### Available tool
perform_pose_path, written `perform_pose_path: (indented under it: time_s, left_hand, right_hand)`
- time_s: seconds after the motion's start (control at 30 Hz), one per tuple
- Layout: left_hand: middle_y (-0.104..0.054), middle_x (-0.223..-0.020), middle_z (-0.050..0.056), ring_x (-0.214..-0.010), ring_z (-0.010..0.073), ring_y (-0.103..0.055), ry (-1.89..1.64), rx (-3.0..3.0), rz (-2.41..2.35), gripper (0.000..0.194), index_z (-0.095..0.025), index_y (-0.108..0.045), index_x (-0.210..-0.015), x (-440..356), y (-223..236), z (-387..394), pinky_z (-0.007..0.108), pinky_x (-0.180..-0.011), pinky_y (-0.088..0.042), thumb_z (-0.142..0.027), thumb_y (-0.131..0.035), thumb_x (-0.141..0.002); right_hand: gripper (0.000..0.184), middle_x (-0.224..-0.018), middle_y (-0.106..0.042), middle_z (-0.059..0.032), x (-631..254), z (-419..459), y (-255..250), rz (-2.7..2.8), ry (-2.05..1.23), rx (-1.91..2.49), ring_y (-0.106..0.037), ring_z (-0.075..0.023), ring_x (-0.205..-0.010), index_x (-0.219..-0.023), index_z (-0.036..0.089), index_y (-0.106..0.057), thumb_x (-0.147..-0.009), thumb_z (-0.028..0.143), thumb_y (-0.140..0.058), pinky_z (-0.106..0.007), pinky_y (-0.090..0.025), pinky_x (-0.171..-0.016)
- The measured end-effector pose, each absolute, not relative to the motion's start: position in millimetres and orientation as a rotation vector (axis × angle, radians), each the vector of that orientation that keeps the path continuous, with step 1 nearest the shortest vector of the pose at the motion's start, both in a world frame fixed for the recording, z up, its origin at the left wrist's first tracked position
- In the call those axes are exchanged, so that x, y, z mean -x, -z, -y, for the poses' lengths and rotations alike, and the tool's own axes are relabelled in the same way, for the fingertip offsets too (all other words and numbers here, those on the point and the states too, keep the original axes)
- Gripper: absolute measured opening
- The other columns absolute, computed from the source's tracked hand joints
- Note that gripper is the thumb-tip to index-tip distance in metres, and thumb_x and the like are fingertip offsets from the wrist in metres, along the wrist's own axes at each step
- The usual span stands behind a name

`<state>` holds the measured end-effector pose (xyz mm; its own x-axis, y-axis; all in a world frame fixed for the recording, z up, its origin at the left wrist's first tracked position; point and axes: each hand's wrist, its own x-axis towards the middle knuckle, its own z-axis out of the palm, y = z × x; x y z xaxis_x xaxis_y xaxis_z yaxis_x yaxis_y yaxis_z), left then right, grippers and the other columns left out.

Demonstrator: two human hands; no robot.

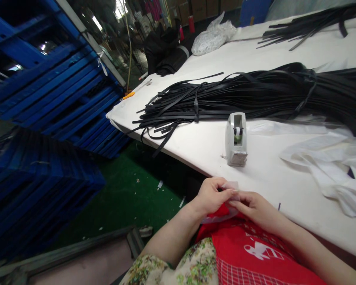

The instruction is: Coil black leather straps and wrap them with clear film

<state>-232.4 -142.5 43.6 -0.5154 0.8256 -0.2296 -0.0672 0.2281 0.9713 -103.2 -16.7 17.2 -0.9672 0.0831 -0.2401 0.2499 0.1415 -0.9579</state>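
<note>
At the near table edge, in front of the red apron (255, 245), my left hand (211, 194) and my right hand (252, 204) meet. The fingers of both are closed in a pinch on a piece of clear plastic film (231, 185). Part of the film sticks up above the fingertips, and a translucent fold (218, 218) hangs below them against the apron. Its full shape is hidden by the hands. Just beyond stands a grey tape dispenser (236, 152) on the white-covered table (207, 152). Behind it lies a long bundle of black flat strips (240, 95), tied in places.
White plastic sheeting (329, 166) lies crumpled at the right. A clear bag (213, 35) and another black strip bundle (308, 27) rest at the back. An orange-handled tool (129, 95) lies at the left corner. Blue pallets (56, 91) are stacked beyond the green floor (130, 190).
</note>
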Motion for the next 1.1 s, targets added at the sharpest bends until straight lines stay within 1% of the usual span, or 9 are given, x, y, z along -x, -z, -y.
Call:
perform_pose_path:
  time_s: [0.1, 0.2, 0.33, 0.57, 0.73, 0.8, 0.87, 0.97, 1.1]
  left_hand:
    - [-0.069, -0.071, 0.004, -0.069, 0.0148, -0.062, -1.433, -0.791, -1.727, 0.031, -0.013, -0.072, -0.070, 236.0, -45.1, 142.6, 0.024, -0.065, -0.049, -0.044, -0.075, -0.076]
    - [-0.074, -0.078, 0.008, -0.076, 0.0177, -0.067, -1.533, -0.838, -1.758, 0.024, -0.014, -0.076, -0.073, 240.5, -49.0, 141.8, 0.027, -0.073, -0.053, -0.038, -0.078, -0.074]
    - [-0.072, -0.070, 0.007, -0.065, 0.0147, -0.064, -1.512, -0.804, -1.783, 0.021, -0.013, -0.074, -0.067, 241.5, -51.0, 140.7, 0.024, -0.063, -0.050, -0.032, -0.081, -0.071]
    - [-0.065, -0.059, 0.003, -0.056, 0.0106, -0.055, -1.530, -0.657, -1.795, 0.031, -0.012, -0.065, -0.056, 235.4, -51.7, 135.6, 0.022, -0.054, -0.042, -0.034, -0.086, -0.064]
    - [-0.072, -0.079, 0.006, -0.074, 0.0157, -0.063, -1.491, -0.912, -1.754, 0.019, -0.014, -0.075, -0.074, 234.0, -55.4, 133.6, 0.026, -0.071, -0.049, -0.030, -0.083, -0.068]
    - [-0.072, -0.074, 0.005, -0.071, 0.0151, -0.063, -1.460, -0.935, -1.769, 0.011, -0.015, -0.075, -0.069, 232.3, -54.0, 134.9, 0.025, -0.069, -0.048, -0.024, -0.079, -0.072]
    - [-0.069, -0.066, 0.004, -0.064, 0.0145, -0.061, -1.508, -0.814, -1.839, 0.011, -0.015, -0.071, -0.061, 233.2, -49.4, 136.2, 0.025, -0.063, -0.046, -0.020, -0.079, -0.067]
    - [-0.066, -0.059, 0.004, -0.057, 0.0159, -0.060, -1.561, -0.652, -1.834, 0.024, -0.015, -0.066, -0.053, 243.7, -41.0, 138.9, 0.026, -0.055, -0.044, -0.027, -0.083, -0.064]
    - [-0.065, -0.053, 0.007, -0.051, 0.0193, -0.062, -1.550, -0.544, -1.607, 0.044, -0.017, -0.057, -0.046, 265.8, -32.3, 152.3, 0.028, -0.050, -0.044, -0.047, -0.081, -0.066]
  right_hand:
    - [0.040, -0.073, -0.067, -0.0017, 102.6, 16.8, -17.8, -2.229, 1.968, -0.309, -0.057, -0.0178, -0.067, -0.076, 0.016, -0.071, -0.095, 0.045, -0.051, -0.028, -0.046, -0.065]
    - [0.043, -0.067, -0.064, -0.0011, 100.2, 14.6, -19.2, -2.159, 1.980, -0.272, -0.054, -0.0157, -0.061, -0.071, 0.015, -0.068, -0.095, 0.047, -0.051, -0.026, -0.043, -0.059]
    - [0.043, -0.064, -0.061, -0.0002, 97.9, 13.9, -19.6, -2.133, 1.992, -0.299, -0.050, -0.0141, -0.058, -0.069, 0.015, -0.065, -0.094, 0.047, -0.052, -0.025, -0.039, -0.056]
    - [0.033, -0.074, -0.066, -0.0014, 98.9, 6.8, -19.2, -2.192, 1.996, -0.225, -0.057, -0.0177, -0.070, -0.075, 0.017, -0.072, -0.093, 0.039, -0.055, -0.027, -0.047, -0.066]
    - [0.037, -0.079, -0.072, -0.0030, 98.0, 10.1, -13.9, -2.228, 2.025, -0.325, -0.063, -0.0210, -0.074, -0.083, 0.018, -0.075, -0.093, 0.047, -0.054, -0.030, -0.050, -0.070]
    - [0.035, -0.082, -0.074, -0.0040, 99.8, 12.9, -14.2, -2.222, 2.044, -0.317, -0.065, -0.0228, -0.077, -0.083, 0.018, -0.076, -0.093, 0.044, -0.054, -0.031, -0.052, -0.072]
    - [0.029, -0.085, -0.075, -0.0050, 105.7, 9.2, -17.1, -2.230, 2.007, -0.278, -0.067, -0.0244, -0.080, -0.084, 0.018, -0.076, -0.090, 0.039, -0.056, -0.032, -0.053, -0.074]
    - [0.027, -0.088, -0.075, -0.0055, 125.7, -17.5, -32.2, -2.405, 1.857, -0.331, -0.067, -0.0245, -0.081, -0.091, 0.020, -0.075, -0.087, 0.040, -0.058, -0.032, -0.052, -0.073]
    - [0.040, -0.082, -0.073, -0.0053, 184.6, -78.1, -70.3, -2.740, 1.642, -0.465, -0.065, -0.0213, -0.071, -0.090, 0.020, -0.073, -0.093, 0.053, -0.049, -0.030, -0.051, -0.064]
